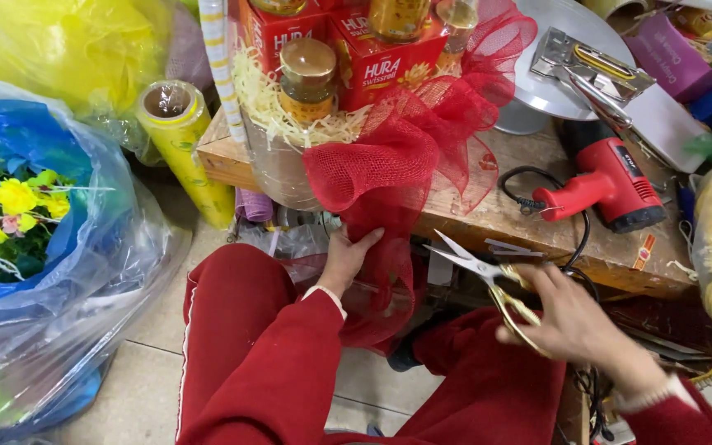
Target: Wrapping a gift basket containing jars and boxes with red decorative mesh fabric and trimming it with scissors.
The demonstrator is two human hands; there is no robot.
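Your right hand (574,321) gripped scissors (488,276), blades open. Left hand (346,262) pinched red mesh ribbon (397,156) hanging off bench (496,216). Bow on gift basket (278,161) formed; tail uncut.

Red mesh ribbon (409,156) is bunched into a loose bow at the bench's front edge, its tail hanging below. Gold-handled scissors (488,280) lie open, blades pointing left, just below that edge.

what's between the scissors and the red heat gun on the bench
In the head view, the heat gun's black cord loops over the wooden bench edge, above the scissors.
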